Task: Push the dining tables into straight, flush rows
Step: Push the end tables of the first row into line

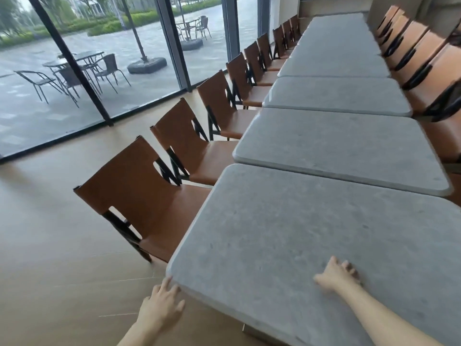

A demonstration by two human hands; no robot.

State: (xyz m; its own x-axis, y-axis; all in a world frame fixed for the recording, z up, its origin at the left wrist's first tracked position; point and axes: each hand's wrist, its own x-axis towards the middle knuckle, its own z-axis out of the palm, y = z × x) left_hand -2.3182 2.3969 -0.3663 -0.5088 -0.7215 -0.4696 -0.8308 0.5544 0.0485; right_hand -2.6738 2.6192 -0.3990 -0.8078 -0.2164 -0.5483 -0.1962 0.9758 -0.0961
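A row of grey stone-look dining tables runs from me toward the far wall. The nearest table (299,233) lies right in front of me, and its far edge meets the second table (336,146) slightly askew, shifted left. My left hand (162,303) touches the nearest table's near-left corner with relaxed fingers, just off the edge. Flat on the tabletop near the front edge lies my right hand (335,274), fingers spread. A third table (336,96) and further ones (336,46) follow behind.
Brown leather chairs line the left side, the closest one (139,196) tucked against the nearest table. More brown chairs (419,58) stand along the right. Open wooden floor (50,233) lies to my left, bounded by glass walls (87,71) with patio furniture outside.
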